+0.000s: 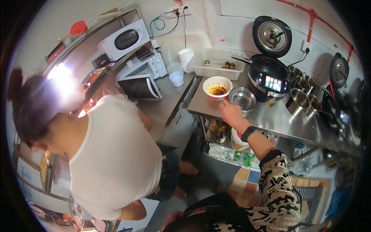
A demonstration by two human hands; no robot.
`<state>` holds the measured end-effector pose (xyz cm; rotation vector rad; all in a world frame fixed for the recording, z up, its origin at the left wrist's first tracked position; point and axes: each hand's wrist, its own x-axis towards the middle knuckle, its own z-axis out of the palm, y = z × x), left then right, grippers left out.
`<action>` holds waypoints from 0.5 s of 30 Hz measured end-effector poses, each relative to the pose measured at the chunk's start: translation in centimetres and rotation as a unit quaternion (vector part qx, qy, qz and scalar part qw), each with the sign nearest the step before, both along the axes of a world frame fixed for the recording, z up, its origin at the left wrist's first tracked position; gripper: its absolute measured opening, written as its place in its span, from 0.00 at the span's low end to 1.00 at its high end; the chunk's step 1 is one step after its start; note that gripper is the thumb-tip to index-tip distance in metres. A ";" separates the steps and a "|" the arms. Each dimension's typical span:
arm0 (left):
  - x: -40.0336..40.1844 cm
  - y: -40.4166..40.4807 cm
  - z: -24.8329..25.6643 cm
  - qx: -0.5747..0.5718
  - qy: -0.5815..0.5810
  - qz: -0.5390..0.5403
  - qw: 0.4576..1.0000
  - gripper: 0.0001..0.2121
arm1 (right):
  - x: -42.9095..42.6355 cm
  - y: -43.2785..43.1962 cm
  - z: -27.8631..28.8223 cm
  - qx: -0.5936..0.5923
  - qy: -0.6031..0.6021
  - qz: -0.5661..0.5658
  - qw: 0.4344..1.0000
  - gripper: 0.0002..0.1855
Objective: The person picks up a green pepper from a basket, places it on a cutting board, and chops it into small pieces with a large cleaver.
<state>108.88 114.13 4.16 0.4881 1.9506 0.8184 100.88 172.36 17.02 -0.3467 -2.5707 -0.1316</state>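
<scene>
My right hand (pixel 234 115), with a black watch on its wrist, reaches over the front of a steel worktop (pixel 272 117). Its fingers are partly curled at the near side of a white plastic tub (pixel 218 88) with brown sauce inside. Whether the fingertips touch the tub or grip anything is unclear. Just right of the tub stands a round metal bowl (pixel 242 99), close to the hand. Behind it a black electric multicooker (pixel 269 76) has its lid raised and its screen lit. At the bottom edge, a small part of my left hand (pixel 173 218) shows; its fingers are hidden.
A co-worker (pixel 116 156) in a white top stands close on the left, bent over another counter (pixel 174 95). Microwaves (pixel 145 68) stand behind that counter. A white plastic basket (pixel 217 62) and several steel pots (pixel 298 100) flank the multicooker. Bottles (pixel 219 133) sit below the worktop.
</scene>
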 end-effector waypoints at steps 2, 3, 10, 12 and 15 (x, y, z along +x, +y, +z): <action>0.5 0.3 -3.2 -0.009 -0.036 0.039 0.999 0.17 | -3.7 2.7 -0.3 0.005 -0.020 -0.014 1.000 0.09; 0.7 -0.2 -5.3 -0.019 -0.040 0.048 0.998 0.18 | -5.2 3.9 -0.6 0.007 -0.028 -0.016 0.999 0.08; 2.5 -3.5 -17.6 -0.035 -0.041 0.062 0.997 0.19 | -9.5 8.3 -1.0 -0.025 -0.128 0.037 0.991 0.11; 1.8 6.2 -8.6 -0.019 -0.052 0.108 0.993 0.15 | -8.2 9.8 0.7 -0.045 -0.121 0.006 0.992 0.09; 2.1 9.8 -2.2 -0.008 -0.003 0.133 0.991 0.11 | -9.7 9.2 1.6 -0.078 -0.050 0.039 0.995 0.06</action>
